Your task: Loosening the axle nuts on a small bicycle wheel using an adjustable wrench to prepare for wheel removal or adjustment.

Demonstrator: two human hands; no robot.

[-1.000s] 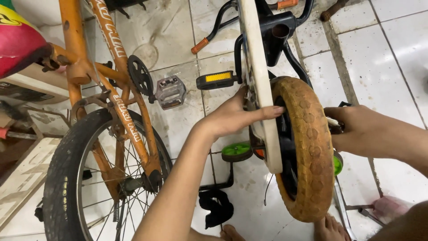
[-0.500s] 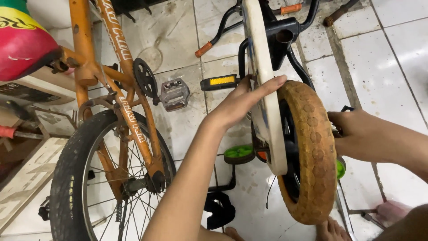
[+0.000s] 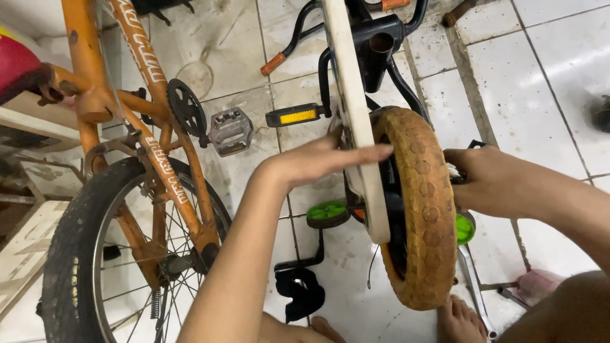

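Head view: left hand [image 3: 318, 162] lies flat and open, fingers stretched across the white mudguard [image 3: 359, 127], fingertips reaching the rim side of the dirty tan tyre [image 3: 422, 203]. It braces, not grips. Right hand [image 3: 486, 181] is on the far side of that tyre, at axle height, fingers curled around something small and metallic; cannot tell what it is or how tight the hold is, the tyre hides most of it.

The small bike sits upside-down or tipped, with the tan wheel facing up toward the camera. Wheel is seated in the dark frame [image 3: 381, 44]. Green stabiliser wheel [image 3: 327, 214] shows left of the tyre, another green one [image 3: 465, 228] just right of it, below the right hand. Yellow-reflector pedal [image 3: 295, 116] sticks out left of the mudguard.

Judgement: work at the axle is mid-way; wheel mounted, fastening on the right side not visibly finished. A loose tool [image 3: 473, 279] lies on the tiled floor [image 3: 559, 76] right of the tyre.

Left of the tyre, well apart: an orange bicycle [image 3: 127, 127] with black spoked wheel [image 3: 70, 254].
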